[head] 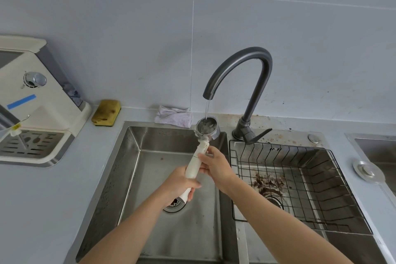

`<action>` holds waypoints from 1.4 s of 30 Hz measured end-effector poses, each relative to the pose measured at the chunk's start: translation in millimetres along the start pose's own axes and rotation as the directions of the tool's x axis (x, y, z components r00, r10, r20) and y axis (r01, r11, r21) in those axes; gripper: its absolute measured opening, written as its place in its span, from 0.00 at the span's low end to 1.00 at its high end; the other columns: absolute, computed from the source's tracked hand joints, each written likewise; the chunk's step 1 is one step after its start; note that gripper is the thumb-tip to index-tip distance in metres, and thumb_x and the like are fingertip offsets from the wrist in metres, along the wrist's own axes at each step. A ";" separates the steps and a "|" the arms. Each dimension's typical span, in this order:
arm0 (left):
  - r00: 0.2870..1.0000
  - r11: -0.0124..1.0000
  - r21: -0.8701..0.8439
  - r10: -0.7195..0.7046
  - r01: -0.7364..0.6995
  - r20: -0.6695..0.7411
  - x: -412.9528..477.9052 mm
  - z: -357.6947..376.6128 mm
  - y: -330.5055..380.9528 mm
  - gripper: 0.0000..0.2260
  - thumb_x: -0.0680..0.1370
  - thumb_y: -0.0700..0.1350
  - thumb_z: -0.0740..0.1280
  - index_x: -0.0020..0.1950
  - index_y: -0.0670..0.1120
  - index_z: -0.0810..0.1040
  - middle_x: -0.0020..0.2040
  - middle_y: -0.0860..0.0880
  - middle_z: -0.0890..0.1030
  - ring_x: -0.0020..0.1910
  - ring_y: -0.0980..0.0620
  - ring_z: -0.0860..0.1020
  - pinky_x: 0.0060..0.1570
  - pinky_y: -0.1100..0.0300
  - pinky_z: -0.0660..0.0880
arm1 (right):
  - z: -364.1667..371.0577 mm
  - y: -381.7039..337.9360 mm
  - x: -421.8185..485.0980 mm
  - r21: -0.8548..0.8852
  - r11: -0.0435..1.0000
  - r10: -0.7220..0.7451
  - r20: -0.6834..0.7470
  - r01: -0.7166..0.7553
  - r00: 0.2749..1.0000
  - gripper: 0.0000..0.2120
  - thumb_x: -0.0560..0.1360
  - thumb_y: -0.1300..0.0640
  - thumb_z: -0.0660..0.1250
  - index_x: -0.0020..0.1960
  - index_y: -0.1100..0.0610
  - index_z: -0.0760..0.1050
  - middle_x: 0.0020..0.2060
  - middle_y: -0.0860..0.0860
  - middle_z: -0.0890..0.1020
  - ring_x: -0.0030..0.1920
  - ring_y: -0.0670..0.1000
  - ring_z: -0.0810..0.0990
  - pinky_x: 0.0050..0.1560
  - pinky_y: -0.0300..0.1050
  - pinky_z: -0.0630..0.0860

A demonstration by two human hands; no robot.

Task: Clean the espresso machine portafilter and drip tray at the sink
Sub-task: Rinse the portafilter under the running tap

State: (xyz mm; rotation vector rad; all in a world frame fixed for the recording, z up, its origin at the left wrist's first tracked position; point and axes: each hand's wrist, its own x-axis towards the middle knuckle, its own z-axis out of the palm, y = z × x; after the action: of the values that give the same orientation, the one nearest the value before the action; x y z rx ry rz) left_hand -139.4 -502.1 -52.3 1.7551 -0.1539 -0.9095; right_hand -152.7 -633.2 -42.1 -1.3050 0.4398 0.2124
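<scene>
We hold the portafilter [193, 166] directly under the faucet [242, 75] spout, its metal basket catching the running water [206, 111] over the sink [128, 156]. Our left hand [180, 184] grips the white handle's lower end, and our right hand [214, 165] pinches it nearer the faucet. A wire rack [310, 188] sits below the faucet's base. Left of the faucet lie a cloth [173, 114], a sponge [106, 112] and, farthest, the espresso machine [38, 100] with its drip tray [32, 143].

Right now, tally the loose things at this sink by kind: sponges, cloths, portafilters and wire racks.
Yellow rectangular sponge: 1
Crumpled white cloth: 1
Steel portafilter with white handle: 1
Black wire rack: 1
Total: 4
</scene>
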 end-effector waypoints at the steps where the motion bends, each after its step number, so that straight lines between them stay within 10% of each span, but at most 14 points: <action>1: 1.000 1.000 0.004 0.008 -0.008 -0.011 0.6 -0.4 0.4 0.11 0.72 0.31 0.65 0.47 0.46 0.77 0.22 0.48 0.72 0.18 0.52 0.69 0.26 0.62 0.69 | 0.2 -0.3 0.3 0.009 1.000 -0.004 0.001 0.004 1.000 0.08 0.78 0.65 0.59 0.57 0.58 0.69 0.42 0.52 0.78 0.40 0.48 0.78 0.39 0.36 0.77; 28: 0.947 0.830 0.528 -0.003 0.182 -0.321 3.6 -31.3 -1.0 0.15 0.71 0.38 0.65 0.58 0.43 0.72 0.46 0.44 0.80 0.27 0.50 0.78 0.26 0.60 0.76 | 34.7 10.5 19.7 0.320 0.941 0.085 0.094 -0.111 0.992 0.14 0.80 0.66 0.52 0.64 0.58 0.66 0.44 0.53 0.78 0.44 0.51 0.79 0.47 0.42 0.76; 42: 0.962 0.879 0.393 -0.234 0.271 -0.141 -0.3 -42.0 14.1 0.14 0.71 0.38 0.69 0.55 0.36 0.75 0.25 0.48 0.75 0.17 0.55 0.72 0.21 0.66 0.69 | 36.2 18.5 18.0 0.312 0.919 0.228 0.081 -0.242 0.970 0.10 0.81 0.64 0.53 0.60 0.64 0.68 0.42 0.56 0.78 0.41 0.52 0.79 0.41 0.44 0.77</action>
State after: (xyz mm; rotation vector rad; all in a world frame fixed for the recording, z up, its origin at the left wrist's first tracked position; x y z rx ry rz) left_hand -108.2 -475.5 -35.6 2.2441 -0.0584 -1.0377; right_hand -136.8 -595.2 -59.0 -0.9255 0.5701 0.3545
